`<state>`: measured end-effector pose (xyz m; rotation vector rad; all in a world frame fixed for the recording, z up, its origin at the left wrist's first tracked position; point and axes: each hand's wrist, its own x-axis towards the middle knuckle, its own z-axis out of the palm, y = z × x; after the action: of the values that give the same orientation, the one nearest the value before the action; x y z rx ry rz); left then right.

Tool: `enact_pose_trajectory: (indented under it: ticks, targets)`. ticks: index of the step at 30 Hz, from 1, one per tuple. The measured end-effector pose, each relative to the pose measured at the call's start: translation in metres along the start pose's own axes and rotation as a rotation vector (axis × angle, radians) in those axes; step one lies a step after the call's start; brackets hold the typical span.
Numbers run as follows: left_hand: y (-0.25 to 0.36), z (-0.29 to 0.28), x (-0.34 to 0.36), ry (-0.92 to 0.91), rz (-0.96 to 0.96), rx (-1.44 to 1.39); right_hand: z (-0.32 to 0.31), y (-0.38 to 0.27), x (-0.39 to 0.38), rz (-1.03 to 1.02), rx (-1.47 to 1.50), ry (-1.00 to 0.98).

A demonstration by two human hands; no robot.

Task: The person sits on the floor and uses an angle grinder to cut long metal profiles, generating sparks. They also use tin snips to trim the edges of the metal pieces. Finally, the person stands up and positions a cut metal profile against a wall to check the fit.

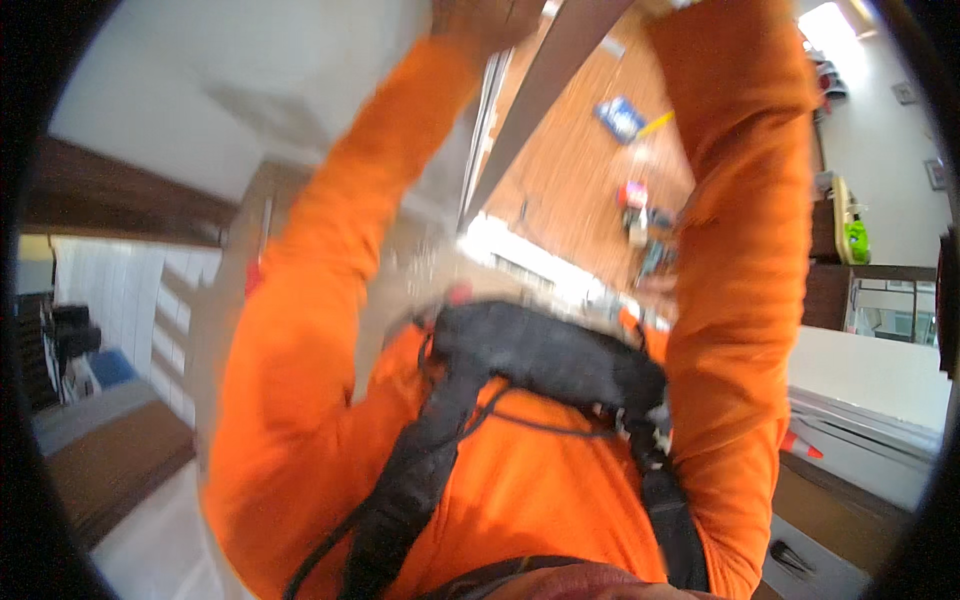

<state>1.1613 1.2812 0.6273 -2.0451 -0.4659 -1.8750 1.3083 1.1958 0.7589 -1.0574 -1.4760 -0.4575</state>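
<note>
Both of my arms, in orange sleeves, reach up toward the top of the head view. My left hand (pixel 485 22) is cut by the upper edge and smeared by motion, so its fingers cannot be made out. It is beside a long brown upright board (pixel 545 105), which looks like a door edge or frame. Whether the hand touches the board, I cannot tell. On the other side of the board rises my right sleeve (pixel 735 200); the right hand lies beyond the picture's top edge.
Through the opening, a wood floor (pixel 560 180) carries a blue package (pixel 620 118), a yellow stick-like thing (pixel 656 124) and several tools (pixel 655 260). A pale wall (pixel 200 90) stands at left. At right are a green bottle (pixel 857 242) and an orange cone (pixel 800 446).
</note>
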Motion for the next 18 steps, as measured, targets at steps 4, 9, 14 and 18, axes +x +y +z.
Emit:
enact_pose_trajectory:
  ticks: [4,9,14,18]
  targets:
    - [0.014,0.010,-0.008,-0.002,-0.110,-0.055,0.013,0.002,0.012,0.039,0.024,0.064]
    - [0.014,-0.005,-0.012,0.024,-0.096,0.012,-0.012,-0.042,0.002,0.159,0.356,0.106]
    - [0.018,-0.006,-0.003,0.029,-0.110,0.006,-0.037,-0.015,-0.001,0.148,0.393,0.160]
    - [0.019,-0.010,0.002,0.033,-0.098,-0.004,-0.048,-0.022,-0.001,0.206,0.475,0.121]
